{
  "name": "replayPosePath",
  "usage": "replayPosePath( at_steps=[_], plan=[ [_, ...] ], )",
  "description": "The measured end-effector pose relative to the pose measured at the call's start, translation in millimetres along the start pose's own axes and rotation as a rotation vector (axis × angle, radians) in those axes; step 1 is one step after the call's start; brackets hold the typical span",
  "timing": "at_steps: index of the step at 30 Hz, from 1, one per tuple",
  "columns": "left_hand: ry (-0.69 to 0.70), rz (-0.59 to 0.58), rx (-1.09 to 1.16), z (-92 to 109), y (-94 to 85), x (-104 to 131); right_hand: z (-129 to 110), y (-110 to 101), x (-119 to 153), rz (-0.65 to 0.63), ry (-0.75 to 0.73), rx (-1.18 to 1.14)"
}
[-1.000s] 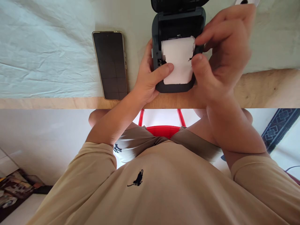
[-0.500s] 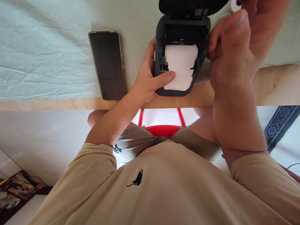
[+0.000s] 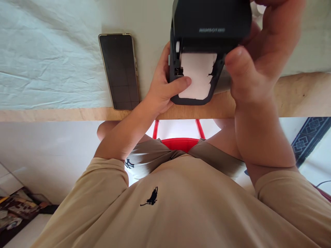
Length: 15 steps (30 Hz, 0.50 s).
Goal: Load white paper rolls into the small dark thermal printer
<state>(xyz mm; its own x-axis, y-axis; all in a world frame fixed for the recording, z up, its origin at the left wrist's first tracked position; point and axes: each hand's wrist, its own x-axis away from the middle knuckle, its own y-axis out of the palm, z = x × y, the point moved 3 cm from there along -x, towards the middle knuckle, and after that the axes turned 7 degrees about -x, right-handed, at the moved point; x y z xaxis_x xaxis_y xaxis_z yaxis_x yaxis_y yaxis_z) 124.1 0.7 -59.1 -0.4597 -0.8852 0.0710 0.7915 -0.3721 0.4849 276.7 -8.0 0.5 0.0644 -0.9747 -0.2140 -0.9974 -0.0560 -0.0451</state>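
A dark label printer (image 3: 173, 98) is held over the table's front edge, its black lid (image 3: 212, 20) tilted partway down over the paper bay. White paper (image 3: 198, 69) with a torn right edge lies inside the bay. My left hand (image 3: 165, 84) is closed around the printer's left side, its thumb pressing on the paper. At the lid's right edge, my right hand (image 3: 261, 58) curls its fingers against the lid, the thumb near the printer's right side. Some of its fingertips are hidden behind the lid.
A smartphone (image 3: 119, 72) with a dark screen lies left of the printer on the pale cloth (image 3: 51, 62). A white round object (image 3: 260, 8) shows partly behind my right hand. The wooden table edge (image 3: 51, 114) runs across, with a red stool (image 3: 181, 144) below.
The printer's lid has swung down toward me and now covers the upper part of the bay. My right hand has moved left with the lid; my left hand has barely moved.
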Motion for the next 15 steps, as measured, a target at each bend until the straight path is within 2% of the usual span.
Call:
replayPosePath(
  at_steps=[3,5,8,10,12,15],
  plan=[
    [-0.052,0.02,0.012,0,0.5,2,-5,0,0,0.019,-0.172,0.218],
    [-0.048,0.041,0.014,2,1.6,3,-4,2,0,0.003,-0.191,0.24],
    [-0.036,0.032,0.015,2,3.6,4,-4,4,1,0.045,-0.11,0.209],
    [-0.025,0.015,0.015,1,4.2,2,-5,6,2,0.03,-0.054,0.174],
    [0.005,0.023,0.015,0,3.8,0,-6,10,2,-0.052,0.002,0.14],
    [-0.002,0.064,-0.014,1,3.9,0,-5,13,2,-0.18,-0.007,0.13]
  ],
)
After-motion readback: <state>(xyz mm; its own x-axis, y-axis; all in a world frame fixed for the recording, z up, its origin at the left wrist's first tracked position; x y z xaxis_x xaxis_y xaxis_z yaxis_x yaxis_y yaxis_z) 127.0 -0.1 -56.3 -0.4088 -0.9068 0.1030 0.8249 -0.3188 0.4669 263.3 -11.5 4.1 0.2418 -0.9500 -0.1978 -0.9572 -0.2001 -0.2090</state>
